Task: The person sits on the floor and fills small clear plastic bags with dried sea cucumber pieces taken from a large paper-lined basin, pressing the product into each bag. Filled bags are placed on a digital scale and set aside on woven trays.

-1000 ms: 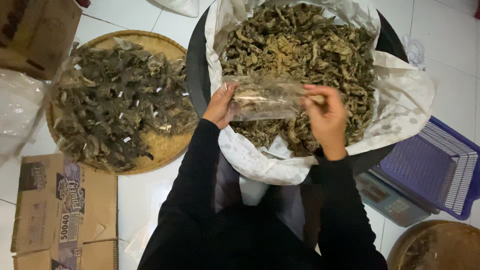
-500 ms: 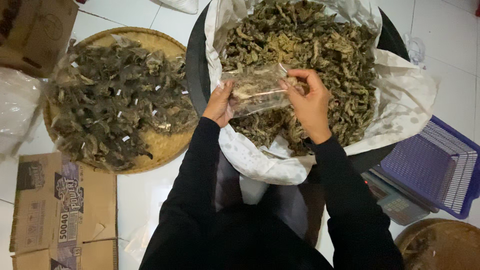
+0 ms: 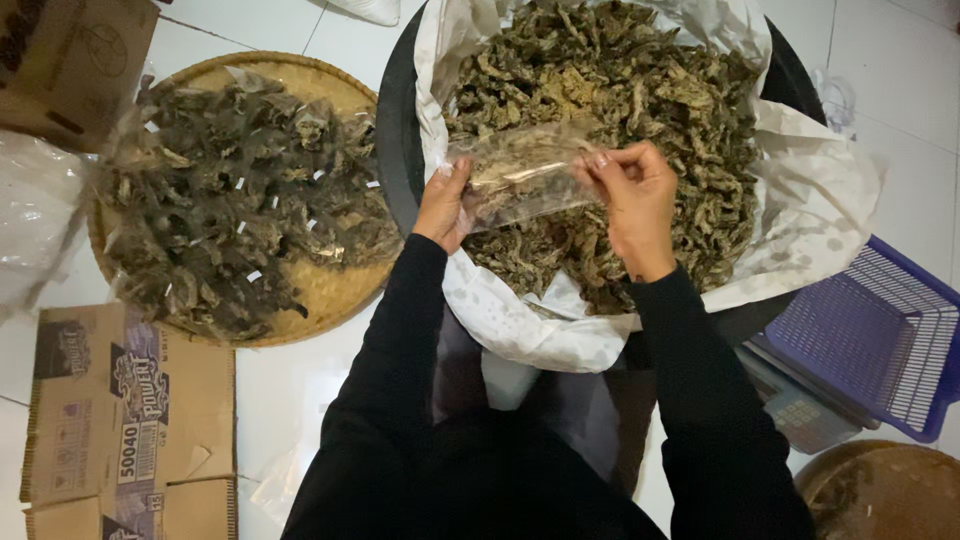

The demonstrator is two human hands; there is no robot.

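Seen from above, your two black-sleeved arms rise from the bottom centre of the frame and meet over a large round black tub [image 3: 392, 150] lined with a crumpled white plastic sheet [image 3: 800, 215]. The tub fills the upper centre and right of the frame and is heaped with dried, curled brownish-green pieces [image 3: 620, 90].

At upper left a round woven bamboo tray [image 3: 330, 290] lies on the white tiled floor [image 3: 290, 380], carrying a pile of small clear packets of the same dried pieces [image 3: 220, 210]. A flattened brown cardboard box [image 3: 120, 420] lies at lower left, and another cardboard box [image 3: 70, 60] fills the top left corner. At right, a purple plastic mesh basket [image 3: 870, 340] sits tilted beside the tub, over a grey weighing scale [image 3: 800, 410]. Part of a second woven tray [image 3: 880, 490] shows at bottom right.

Between your hands, just above the heap at the centre of the frame, you hold a small clear plastic bag [image 3: 525, 175] lying roughly level, with some dried pieces showing inside.

Your left hand [image 3: 445, 205] has the wrist bent upward, fingers and thumb closed on the bag's left edge. Your right hand [image 3: 635, 205] is raised with its back toward the camera, fingertips [image 3: 600, 160] curled and pinching the bag's upper right edge. Both elbows are tucked close to your body.
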